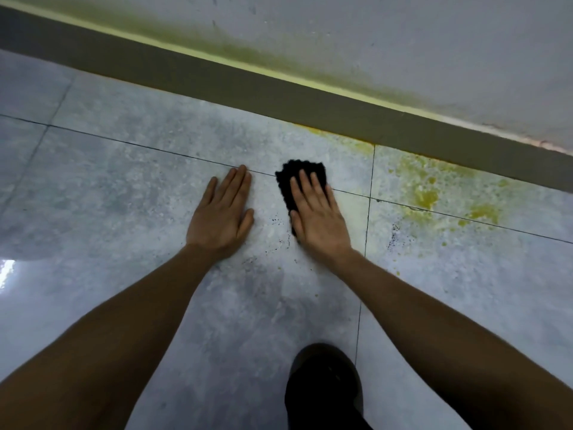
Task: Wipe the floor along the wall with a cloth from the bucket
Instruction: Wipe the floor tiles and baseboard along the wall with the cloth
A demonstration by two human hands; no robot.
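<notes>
The right hand point(317, 217) lies flat on a black cloth point(302, 178), fingers point(307, 184) stretched out and pressing it to the grey tiled floor point(130, 187), near the brown skirting point(279, 94). The left hand point(221, 215) rests flat beside it, fingers released, palm down on bare tile. Yellow stains point(428, 197) spread right of the cloth.

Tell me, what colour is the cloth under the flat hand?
Black, a bumpy black cloth under the right hand; head view.
</notes>
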